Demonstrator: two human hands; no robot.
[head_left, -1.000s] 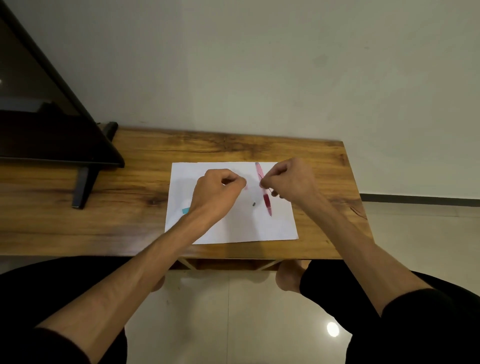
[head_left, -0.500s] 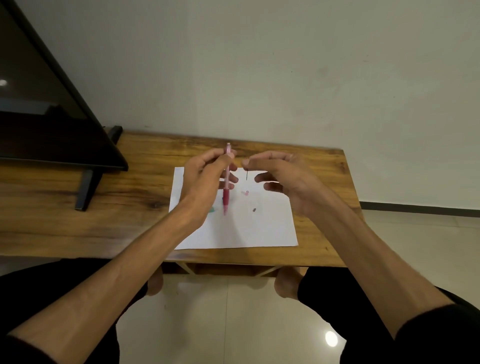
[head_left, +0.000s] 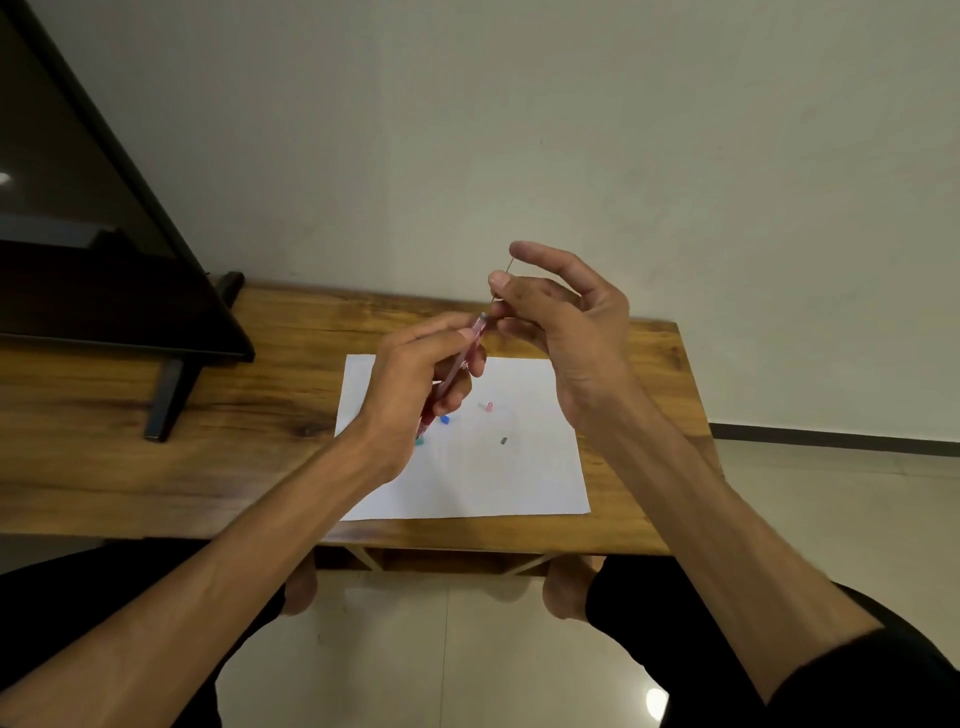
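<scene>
Eleven entries, largest first

1. Wooden worktop (head_left: 156, 467): carries everything below.
2. Dark screen (head_left: 78, 234): stands on its foot at the far left, well apart from the work.
3. Sheet of paper (head_left: 493, 483): lies flat near the front edge; we see no shift in it over the last second.
4. Left hand (head_left: 415, 384): fingers wrapped round the pen barrel. A second ago it sat low over the sheet; now it is raised above it.
5. Right hand (head_left: 566, 338): thumb and forefinger pinch the thin rod, the other fingers spread. It has also come up, and the two hands have closed until they almost touch.
6. Pen barrel (head_left: 470, 345): pink and see-through. A second ago it lay on the sheet; now it is held aslant in the air, open end up and towards the right hand.
7. Thin rod (head_left: 503, 283): which we take for the refill. Its lower end now sits at the mouth of the barrel, where half a second ago there was a gap.
8. Pink piece (head_left: 488, 406), blue piece (head_left: 444, 419), teal piece (head_left: 420, 441) and dark spring (head_left: 503, 440): loose on the sheet, untouched.

Our reading: the rod is being threaded in, and the small parts are still to be fitted
</scene>
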